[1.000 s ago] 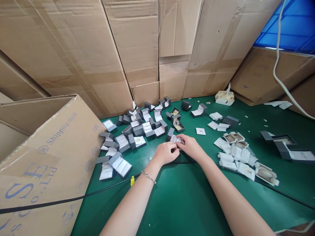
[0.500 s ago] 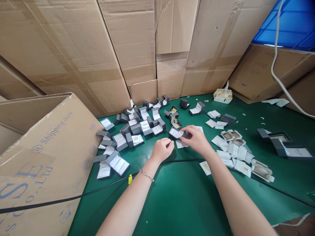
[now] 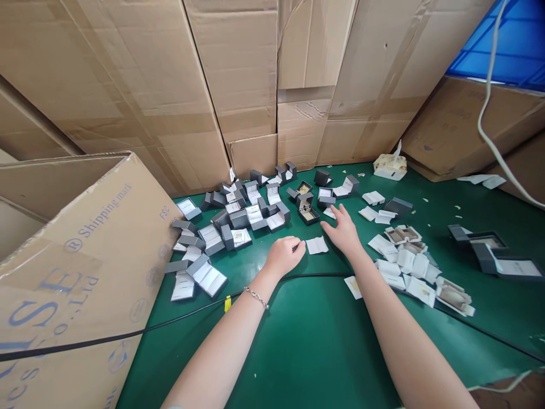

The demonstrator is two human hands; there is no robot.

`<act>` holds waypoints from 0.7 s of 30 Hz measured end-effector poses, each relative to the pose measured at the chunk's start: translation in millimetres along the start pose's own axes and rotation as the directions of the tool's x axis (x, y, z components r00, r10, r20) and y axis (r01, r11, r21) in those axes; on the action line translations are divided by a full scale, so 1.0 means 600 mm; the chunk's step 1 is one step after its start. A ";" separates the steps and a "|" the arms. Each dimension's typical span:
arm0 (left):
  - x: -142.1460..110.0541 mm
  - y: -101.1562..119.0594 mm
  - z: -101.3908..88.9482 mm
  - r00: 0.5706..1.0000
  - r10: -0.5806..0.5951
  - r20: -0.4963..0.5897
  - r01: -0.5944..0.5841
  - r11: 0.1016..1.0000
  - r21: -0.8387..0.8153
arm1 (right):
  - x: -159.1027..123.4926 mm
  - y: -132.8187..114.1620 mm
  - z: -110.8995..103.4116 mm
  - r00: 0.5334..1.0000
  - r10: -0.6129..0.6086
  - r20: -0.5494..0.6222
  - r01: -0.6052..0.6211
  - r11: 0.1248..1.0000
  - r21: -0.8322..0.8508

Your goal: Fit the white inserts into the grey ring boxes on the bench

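My right hand is open, thumb and fingers apart, with nothing held. Just past its fingertips a small dark grey hinged box stands with its lid up and a white lining. Part of a white paper shows between that box and the hand. My left hand is closed, fingers curled in against the thumb; whatever may be inside is hidden. A creased white paper slip lies on the green table between both hands. Behind it, an open dark box shows a yellowish inside.
Several open grey boxes crowd the left and back. White papers and inserts lie to the right, with larger dark boxes beyond. A black cable crosses the table. A tissue pack and cardboard cartons stand behind.
My right hand has let go of the dark hinged box, which now stands farther back, and its fingers have spread. The left hand stays closed near the same place.
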State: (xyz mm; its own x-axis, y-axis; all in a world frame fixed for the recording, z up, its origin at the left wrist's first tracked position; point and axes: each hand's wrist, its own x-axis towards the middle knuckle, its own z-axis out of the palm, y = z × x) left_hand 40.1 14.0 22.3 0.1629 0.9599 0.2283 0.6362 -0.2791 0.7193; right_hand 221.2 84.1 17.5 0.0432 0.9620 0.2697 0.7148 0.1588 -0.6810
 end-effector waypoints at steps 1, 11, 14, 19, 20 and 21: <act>0.000 0.000 0.000 1.000 0.001 -0.001 -0.001 1.000 0.000 | -0.003 -0.005 0.006 0.997 -0.066 0.035 0.068 0.994 -0.080; 0.004 -0.004 0.000 0.995 -0.048 -0.083 0.044 0.998 -0.042 | -0.030 -0.030 0.027 0.952 -0.224 0.209 0.285 0.898 -0.335; 0.005 -0.007 0.000 0.988 -0.109 -0.114 0.105 0.994 -0.040 | -0.031 -0.029 0.014 0.920 -0.299 0.254 0.346 0.923 -0.168; 0.004 0.000 0.001 0.995 -0.083 0.049 0.075 0.987 0.145 | -0.021 -0.011 -0.002 0.963 -0.236 0.129 0.253 0.957 -0.141; 0.004 0.003 0.000 0.994 -0.082 0.073 0.068 0.984 0.167 | -0.017 -0.006 -0.002 0.971 -0.208 0.119 0.228 0.955 -0.190; 0.003 0.005 0.000 0.993 -0.081 0.090 0.064 0.982 0.179 | -0.014 0.000 0.000 0.977 -0.175 0.124 0.201 0.951 -0.235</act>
State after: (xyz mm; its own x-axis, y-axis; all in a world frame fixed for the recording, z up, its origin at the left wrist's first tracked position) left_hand 42.3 15.0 25.0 0.1778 0.9779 0.1096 0.7702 -0.2076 0.6030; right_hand 220.7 76.0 15.4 -0.1700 0.9393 0.2980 0.8528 0.2918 -0.4332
